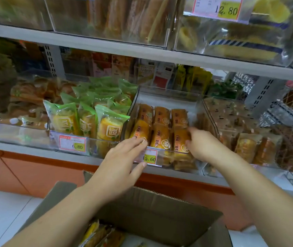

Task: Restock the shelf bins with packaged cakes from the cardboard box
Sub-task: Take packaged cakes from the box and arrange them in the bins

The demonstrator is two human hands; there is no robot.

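A clear shelf bin [167, 97] holds two rows of orange packaged cakes [161, 135]. My left hand [122, 163] lies over the bin's front edge with straight fingers touching the front left cake [138, 131], and its thumb is by the 5.60 price tag [149, 157]. My right hand [202, 145] reaches in from the right, its fingers curled round the front right cake [181, 141]. Below, an open cardboard box [160, 209] shows more yellow cake packets [103, 234] inside.
Left of the cake bin stands a bin of green-wrapped rolls [88, 113] with a 6.80 tag. To the right is a bin of brown packaged cakes [245, 139]. An upper shelf [142, 54] carries clear bins of breads. A wire basket [284, 111] sits far right.
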